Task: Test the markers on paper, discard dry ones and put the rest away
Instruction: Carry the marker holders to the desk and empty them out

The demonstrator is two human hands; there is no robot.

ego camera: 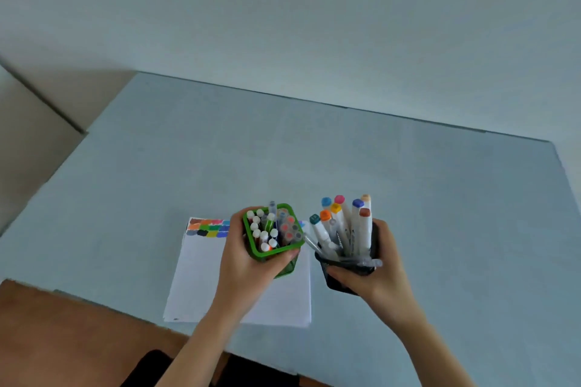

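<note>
While the left hand (248, 264) grips a green square mesh pen cup (273, 248) of white-capped markers (262, 231) above the white paper sheet (204, 276) w/ colour swatches, the right hand (374, 273) holds a black mesh cup (339, 280), fingers wrapped round it. Its thick white markers w/ coloured caps (345, 223) stand upright; both cups look lifted off the pale grey table (440, 198), approx.

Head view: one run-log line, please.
left hand holds green mesh pen cup | right hand holds black mesh pen cup | swatched white paper beneath

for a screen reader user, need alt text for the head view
A person's left hand grips a green pen holder and the right hand a black holder of colour-capped markers, above swatched paper on a grey table.
</note>
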